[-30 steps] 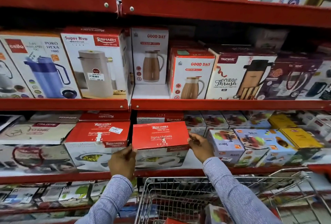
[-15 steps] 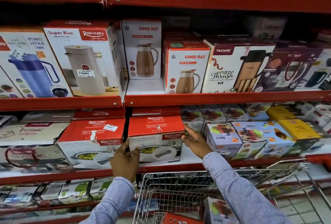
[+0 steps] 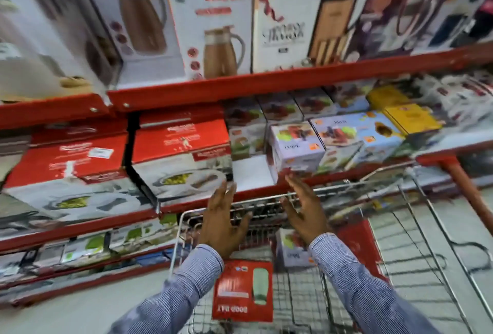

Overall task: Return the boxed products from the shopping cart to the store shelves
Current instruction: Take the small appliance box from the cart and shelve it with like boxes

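Change: a second ago both hands gripped the red-topped casserole box (image 3: pixel 181 157) at its sides, easing it onto the middle shelf (image 3: pixel 266 191); now it sits there alone, close beside a matching box (image 3: pixel 66 173), and the hands have let go.
Meaning for the task: that box looks returned; the view has dipped toward the shopping cart (image 3: pixel 293 293), so the next pick is likely from there.
Left hand (image 3: pixel 222 223): empty, fingers spread wide and flat, palm facing right, hovering over the cart's front rim just below the shelf edge; I cannot tell whether it brushes the wire.
Right hand (image 3: pixel 302 209): empty, fingers extended and together, palm facing left, just below a lilac juicer box (image 3: pixel 296 147) on the shelf, apparently not touching it.
Spacing of the hands: apart, palms facing each other, nothing between them.
Still in the cart: a red "Good Day" flask box (image 3: pixel 244 291) lying flat on the wire floor, a lilac box (image 3: pixel 292 249) like the shelf juicers behind the right wrist, and a red box (image 3: pixel 354 243) partly hidden beyond the right sleeve.
Progress: at least three boxes left to shelve.
Caution: the picture is motion-blurred, so fine contact is uncertain.
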{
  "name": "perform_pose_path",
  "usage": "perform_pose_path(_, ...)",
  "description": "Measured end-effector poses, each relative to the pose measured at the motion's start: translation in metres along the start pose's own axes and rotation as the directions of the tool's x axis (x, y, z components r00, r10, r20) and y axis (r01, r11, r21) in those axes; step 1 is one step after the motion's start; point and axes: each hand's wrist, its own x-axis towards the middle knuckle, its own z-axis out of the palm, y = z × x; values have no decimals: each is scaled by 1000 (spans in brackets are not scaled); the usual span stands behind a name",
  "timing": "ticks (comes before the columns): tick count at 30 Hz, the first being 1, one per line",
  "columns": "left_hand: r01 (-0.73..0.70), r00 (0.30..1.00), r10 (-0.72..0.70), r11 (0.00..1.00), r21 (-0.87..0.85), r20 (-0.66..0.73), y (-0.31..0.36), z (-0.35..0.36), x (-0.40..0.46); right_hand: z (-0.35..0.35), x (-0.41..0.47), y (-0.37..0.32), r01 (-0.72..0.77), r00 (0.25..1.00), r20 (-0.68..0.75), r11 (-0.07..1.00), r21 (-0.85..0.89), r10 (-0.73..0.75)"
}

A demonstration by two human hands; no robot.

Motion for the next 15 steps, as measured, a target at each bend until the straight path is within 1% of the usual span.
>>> perform_pose_path(2,31,992,-27,999,-30,120,12,26,-2,-5,-14,33,-56,998,-19,998,-9,56)
perform_pose_path(4,97,968,-72,991,-92,241,23,51,-5,-6,-27,68,-141,989,-32,990,18,141)
perform_pose_path(6,181,924,-131,977,-111,358,34,81,-6,-6,-38,102,-284,958,-34,959,12,284)
perform_pose_path(8,299,855,-218,949,-102,471,41,110,-5,-2,-48,137,-427,904,1,903,-44,427)
perform_pose_path(9,387,801,-279,916,-103,530,47,124,-4,0,-52,153,-473,879,34,878,-81,476)
perform_pose_path(11,555,709,-377,820,-142,596,51,154,0,9,-55,184,-562,814,108,821,-101,570)
perform_pose_path(13,691,632,-470,702,-174,616,52,178,5,16,-57,201,-608,763,176,783,-128,622)
perform_pose_path(15,786,556,-533,586,-196,638,48,200,8,17,-58,207,-665,693,233,730,-158,682)
